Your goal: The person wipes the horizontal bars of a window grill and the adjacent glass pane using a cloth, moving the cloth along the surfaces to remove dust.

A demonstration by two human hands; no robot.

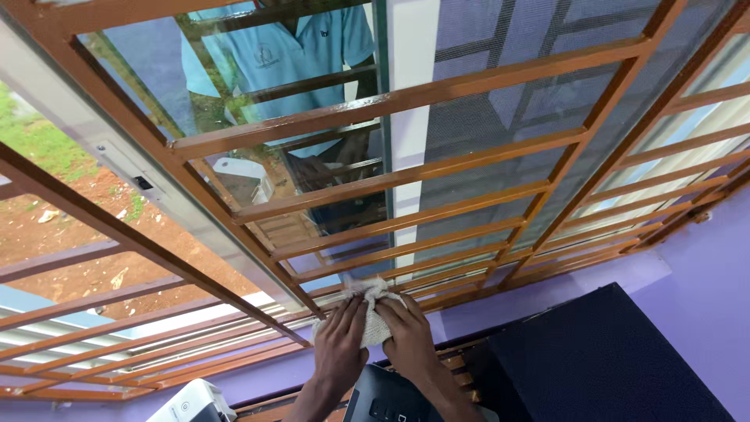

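Nearest: dark device (391,400) with small buttons, cut off by the bottom edge, just under both wrists; kind cannot be told.
Left hand (341,337): fingers curled, pressing on the left side of the cloth (373,312); forearm runs out of view at the bottom edge.
Right hand (408,334): fingers bent over the cloth's right side, gripping it; wrist crosses above the dark device.
Cloth: pale, coarse knit, bunched into a lump between both hands, pushed against the lower bars of the grille (406,100), near the bottom of the window.
Grille: orange-brown painted metal, flat horizontal bars crossed by a few uprights, glossy; runs off the view on all sides.
Glass (234,133): sliding pane behind the grille, reflective; shows a mirrored figure in a light blue shirt, head cut off at the top edge, lower body broken up by the bars.
Mesh (484,109): fine dark screen right of the white frame post (408,117); what lies behind it is hard to make out.
Outside: red-brown soil (47,227) and a patch of grass, seen through the open left part.
Box (609,359): dark navy, textured surface, lower right, cut off below.
Wall (703,266): smooth purple.
White object (191,402): rounded plastic, bottom left, only partly in view.
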